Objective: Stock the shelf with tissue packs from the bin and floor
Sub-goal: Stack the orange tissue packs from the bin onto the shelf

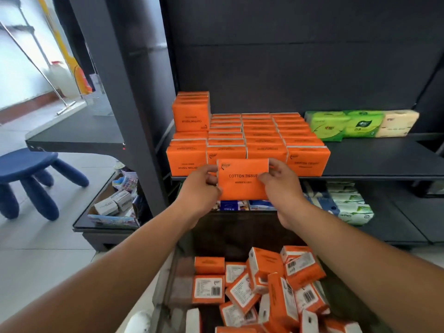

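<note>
Now both hands [204, 188] [281, 186], arms outstretched, fingers clamped on 1 orange pack [242, 179].

orange packs [247, 140] fill shelf [384, 162] left, right side bare

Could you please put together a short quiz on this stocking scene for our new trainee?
1. True or false: the left hand alone holds the orange pack marked COTTON TISSUE.
2. On the shelf, what lies to the right of the orange rows? A) blue packs B) green packs and a cream pack C) bottles
3. Fill in: the loose packs below the arms lie jumbled in the ___.

Key
1. False: the right hand grips it too.
2. B
3. bin
</note>
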The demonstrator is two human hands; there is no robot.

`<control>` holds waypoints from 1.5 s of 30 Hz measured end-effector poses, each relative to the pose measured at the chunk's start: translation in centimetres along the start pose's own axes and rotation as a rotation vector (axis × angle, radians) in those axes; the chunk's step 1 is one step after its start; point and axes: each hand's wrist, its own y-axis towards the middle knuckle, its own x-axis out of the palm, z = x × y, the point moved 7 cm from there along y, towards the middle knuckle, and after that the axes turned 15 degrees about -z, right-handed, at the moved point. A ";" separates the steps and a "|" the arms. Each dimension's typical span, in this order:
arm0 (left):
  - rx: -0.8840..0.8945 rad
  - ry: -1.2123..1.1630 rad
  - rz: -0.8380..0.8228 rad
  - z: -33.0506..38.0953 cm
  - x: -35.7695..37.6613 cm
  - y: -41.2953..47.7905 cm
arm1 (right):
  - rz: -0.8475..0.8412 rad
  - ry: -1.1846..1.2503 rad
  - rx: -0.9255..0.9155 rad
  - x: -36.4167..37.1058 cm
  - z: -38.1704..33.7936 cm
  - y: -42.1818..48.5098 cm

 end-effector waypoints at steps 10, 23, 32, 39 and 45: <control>0.132 -0.143 0.190 1.2 -5.2 2.6 | -0.049 -0.061 -0.085 2.9 -5.5 6.0; 0.195 -0.152 0.422 0.2 -11.0 6.6 | -0.178 -0.139 -0.109 7.0 -7.4 13.3; 0.271 0.033 0.473 0.7 -12.5 8.3 | -0.150 -0.088 -0.119 9.0 -7.5 17.7; 0.148 0.362 0.374 0.0 -12.1 12.1 | -0.093 -0.088 -0.137 10.5 -7.0 21.2; -0.044 0.587 0.206 -0.9 -11.5 14.3 | -0.074 -0.098 -0.123 10.6 -5.9 23.1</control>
